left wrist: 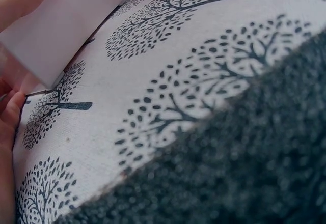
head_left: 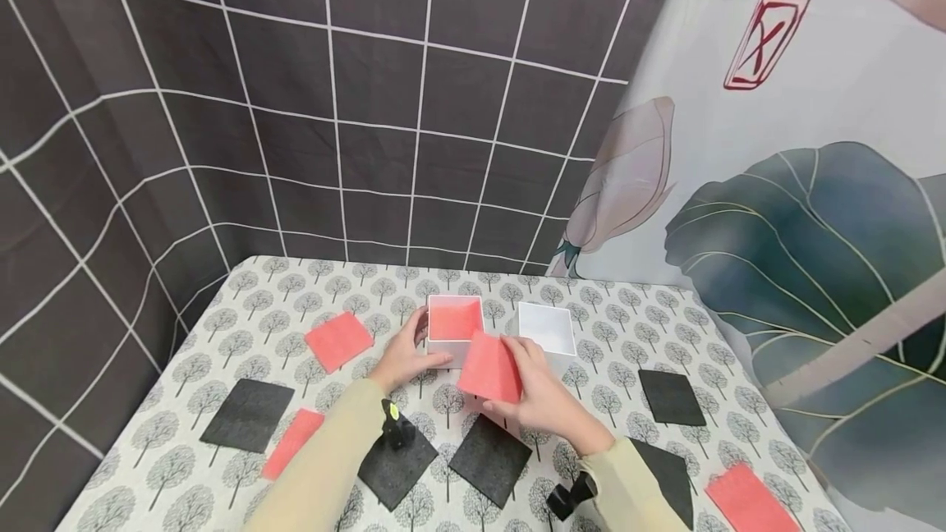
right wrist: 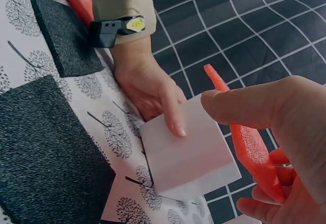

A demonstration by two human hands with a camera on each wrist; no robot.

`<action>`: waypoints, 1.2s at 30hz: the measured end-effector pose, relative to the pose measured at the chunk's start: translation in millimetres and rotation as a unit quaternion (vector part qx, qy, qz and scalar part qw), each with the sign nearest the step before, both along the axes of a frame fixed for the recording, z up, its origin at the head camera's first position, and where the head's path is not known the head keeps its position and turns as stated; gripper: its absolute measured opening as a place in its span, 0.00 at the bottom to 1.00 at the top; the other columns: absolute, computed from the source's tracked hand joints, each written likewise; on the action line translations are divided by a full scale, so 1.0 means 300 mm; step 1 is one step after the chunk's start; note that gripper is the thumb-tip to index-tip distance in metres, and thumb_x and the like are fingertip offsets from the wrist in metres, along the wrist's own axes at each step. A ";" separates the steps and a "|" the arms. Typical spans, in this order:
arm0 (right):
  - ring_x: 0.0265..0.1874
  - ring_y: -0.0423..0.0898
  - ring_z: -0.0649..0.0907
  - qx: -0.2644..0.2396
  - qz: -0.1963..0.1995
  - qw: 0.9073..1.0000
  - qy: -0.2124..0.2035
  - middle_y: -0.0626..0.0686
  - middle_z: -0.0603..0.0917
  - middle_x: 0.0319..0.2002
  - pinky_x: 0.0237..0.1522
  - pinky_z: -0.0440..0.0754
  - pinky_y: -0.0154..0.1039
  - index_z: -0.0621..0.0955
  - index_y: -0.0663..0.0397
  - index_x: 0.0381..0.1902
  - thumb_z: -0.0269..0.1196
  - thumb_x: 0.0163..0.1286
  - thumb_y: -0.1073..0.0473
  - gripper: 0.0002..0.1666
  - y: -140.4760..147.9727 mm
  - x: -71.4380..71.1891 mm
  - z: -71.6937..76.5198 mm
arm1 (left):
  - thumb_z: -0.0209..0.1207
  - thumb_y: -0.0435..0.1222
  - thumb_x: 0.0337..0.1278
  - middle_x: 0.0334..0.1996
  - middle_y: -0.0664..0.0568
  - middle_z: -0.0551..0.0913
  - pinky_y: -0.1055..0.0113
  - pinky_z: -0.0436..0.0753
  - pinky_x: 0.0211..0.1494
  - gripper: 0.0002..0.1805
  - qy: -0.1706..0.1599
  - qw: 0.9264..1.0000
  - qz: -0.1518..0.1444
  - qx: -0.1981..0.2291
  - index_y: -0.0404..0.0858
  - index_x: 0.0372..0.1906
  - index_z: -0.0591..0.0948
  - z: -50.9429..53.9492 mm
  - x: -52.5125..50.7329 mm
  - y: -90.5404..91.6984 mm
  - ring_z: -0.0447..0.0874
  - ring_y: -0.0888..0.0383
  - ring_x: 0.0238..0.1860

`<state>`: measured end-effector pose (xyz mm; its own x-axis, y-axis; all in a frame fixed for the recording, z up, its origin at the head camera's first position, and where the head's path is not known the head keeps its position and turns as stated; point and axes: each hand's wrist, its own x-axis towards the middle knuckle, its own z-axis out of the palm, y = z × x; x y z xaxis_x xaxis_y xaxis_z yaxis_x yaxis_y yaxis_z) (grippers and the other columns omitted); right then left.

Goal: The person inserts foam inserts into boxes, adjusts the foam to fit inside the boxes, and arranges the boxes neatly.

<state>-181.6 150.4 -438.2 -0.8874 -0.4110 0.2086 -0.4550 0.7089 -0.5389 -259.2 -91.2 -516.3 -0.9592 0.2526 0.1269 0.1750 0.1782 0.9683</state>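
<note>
My left hand (head_left: 402, 361) grips a white open-topped box (head_left: 445, 347) by its left side, thumb on the near wall and fingers round the side. Red cloth lines the inside of that box. In my right hand (head_left: 545, 394) is a red cloth square (head_left: 488, 369), held between thumb and fingers just in front of the box's near right corner. The right wrist view shows this red cloth (right wrist: 252, 147) bent edge-on, with the white box (right wrist: 191, 145) beyond it and the left thumb pressed on the wall.
A second white box (head_left: 556, 355) stands to the right, its visible interior white. Black squares (head_left: 249, 415) (head_left: 490, 460) (head_left: 672, 397) and red squares (head_left: 338, 341) (head_left: 750, 499) lie scattered over the tree-print tablecloth (head_left: 185, 442). A dark grid-patterned curtain (head_left: 377, 72) hangs behind the table.
</note>
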 end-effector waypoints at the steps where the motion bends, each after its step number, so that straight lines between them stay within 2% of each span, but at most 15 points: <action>1: 0.47 0.46 0.71 -0.003 0.004 1.000 -0.002 0.59 0.66 0.58 0.43 0.78 0.44 0.58 0.61 0.69 0.75 0.42 0.52 0.59 -0.002 -0.004 0.002 | 0.73 0.39 0.37 0.67 0.41 0.61 0.56 0.67 0.64 0.57 0.001 1.000 0.001 0.000 0.38 0.72 0.50 -0.015 -0.009 0.001 0.63 0.46 0.64; 4: 0.47 0.46 0.72 -0.009 0.017 1.000 -0.006 0.60 0.66 0.58 0.43 0.79 0.44 0.58 0.63 0.68 0.75 0.43 0.53 0.58 -0.009 -0.017 0.009 | 0.74 0.43 0.35 0.67 0.44 0.62 0.56 0.67 0.64 0.58 0.001 1.000 0.004 -0.001 0.41 0.72 0.51 -0.040 -0.024 0.001 0.64 0.48 0.64; 10: 0.47 0.46 0.71 -0.011 0.036 0.999 -0.008 0.59 0.65 0.57 0.43 0.79 0.44 0.57 0.64 0.68 0.74 0.44 0.54 0.58 -0.019 -0.048 0.020 | 0.75 0.50 0.30 0.67 0.46 0.62 0.56 0.67 0.63 0.61 0.000 1.000 0.009 -0.005 0.43 0.72 0.52 -0.046 -0.026 0.000 0.64 0.48 0.64; 14: 0.49 0.47 0.70 -0.018 0.041 0.999 -0.014 0.59 0.63 0.59 0.44 0.79 0.46 0.56 0.62 0.69 0.74 0.45 0.55 0.58 -0.028 -0.067 0.024 | 0.75 0.46 0.32 0.67 0.41 0.61 0.56 0.65 0.65 0.59 0.013 1.000 0.002 0.003 0.39 0.71 0.52 -0.047 -0.027 0.002 0.63 0.44 0.64; 18: 0.50 0.48 0.70 -0.014 0.042 0.999 -0.010 0.59 0.62 0.60 0.45 0.79 0.46 0.56 0.61 0.69 0.74 0.45 0.55 0.58 -0.038 -0.088 0.022 | 0.74 0.38 0.33 0.67 0.41 0.61 0.57 0.66 0.65 0.57 0.016 1.000 -0.005 0.017 0.38 0.71 0.52 -0.052 -0.032 0.005 0.63 0.45 0.64; 21: 0.49 0.48 0.70 -0.008 0.047 0.999 -0.005 0.59 0.63 0.59 0.46 0.79 0.45 0.56 0.62 0.69 0.74 0.45 0.55 0.58 -0.047 -0.106 0.019 | 0.74 0.38 0.33 0.67 0.44 0.62 0.60 0.67 0.64 0.58 0.011 1.000 -0.002 0.016 0.40 0.71 0.52 -0.052 -0.034 0.005 0.64 0.47 0.64; 23: 0.50 0.48 0.70 -0.007 0.050 0.999 -0.005 0.60 0.63 0.59 0.46 0.79 0.46 0.56 0.63 0.69 0.74 0.45 0.55 0.58 -0.054 -0.115 0.022 | 0.74 0.38 0.34 0.67 0.41 0.61 0.60 0.67 0.64 0.57 0.007 1.000 -0.008 0.015 0.38 0.71 0.51 -0.019 -0.019 0.003 0.63 0.46 0.65; 25: 0.49 0.48 0.70 -0.001 0.052 0.999 -0.003 0.60 0.63 0.58 0.46 0.79 0.47 0.56 0.63 0.69 0.74 0.45 0.54 0.58 -0.060 -0.125 0.026 | 0.73 0.39 0.35 0.67 0.39 0.60 0.61 0.67 0.64 0.58 0.015 1.000 -0.008 0.002 0.36 0.71 0.50 -0.012 -0.016 0.003 0.62 0.44 0.65; 28: 0.50 0.49 0.69 0.002 0.051 0.999 -0.002 0.61 0.62 0.59 0.46 0.79 0.48 0.55 0.64 0.69 0.74 0.46 0.53 0.59 -0.066 -0.136 0.033 | 0.73 0.37 0.36 0.66 0.35 0.59 0.57 0.66 0.64 0.57 0.011 1.000 -0.013 -0.002 0.32 0.71 0.50 0.029 0.002 0.003 0.61 0.41 0.64; 30: 0.51 0.49 0.69 0.002 0.050 0.999 -0.005 0.61 0.61 0.60 0.47 0.79 0.49 0.54 0.64 0.69 0.73 0.46 0.53 0.59 -0.069 -0.146 0.035 | 0.73 0.37 0.35 0.66 0.37 0.59 0.57 0.66 0.64 0.57 0.013 1.000 -0.010 -0.001 0.34 0.71 0.50 0.005 -0.011 0.005 0.62 0.41 0.64; 32: 0.52 0.50 0.69 0.000 0.051 0.999 -0.008 0.62 0.61 0.61 0.48 0.78 0.51 0.54 0.64 0.69 0.73 0.46 0.54 0.59 -0.073 -0.156 0.035 | 0.73 0.36 0.35 0.67 0.38 0.59 0.55 0.66 0.64 0.57 0.006 1.000 -0.014 0.010 0.34 0.71 0.51 0.006 -0.013 0.004 0.62 0.43 0.64; 34: 0.53 0.51 0.69 0.003 0.052 0.999 -0.011 0.62 0.60 0.62 0.48 0.78 0.51 0.54 0.64 0.70 0.73 0.46 0.53 0.60 -0.075 -0.164 0.035 | 0.74 0.37 0.34 0.67 0.40 0.60 0.56 0.66 0.65 0.57 0.008 1.000 -0.013 0.014 0.37 0.71 0.51 -0.026 -0.028 0.004 0.63 0.44 0.64; 36: 0.53 0.51 0.69 0.010 0.055 0.998 -0.009 0.62 0.60 0.62 0.49 0.77 0.52 0.54 0.65 0.69 0.74 0.46 0.53 0.59 -0.076 -0.172 0.036 | 0.74 0.39 0.33 0.67 0.43 0.61 0.57 0.66 0.65 0.57 0.011 1.000 -0.014 0.015 0.40 0.71 0.52 -0.040 -0.032 0.004 0.63 0.46 0.64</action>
<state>-233.2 127.5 -427.3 -0.8397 -0.5110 0.1839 -0.5218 0.6654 -0.5338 -268.8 -90.1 -528.3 -0.9487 0.2750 0.1558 0.2009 0.1441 0.9689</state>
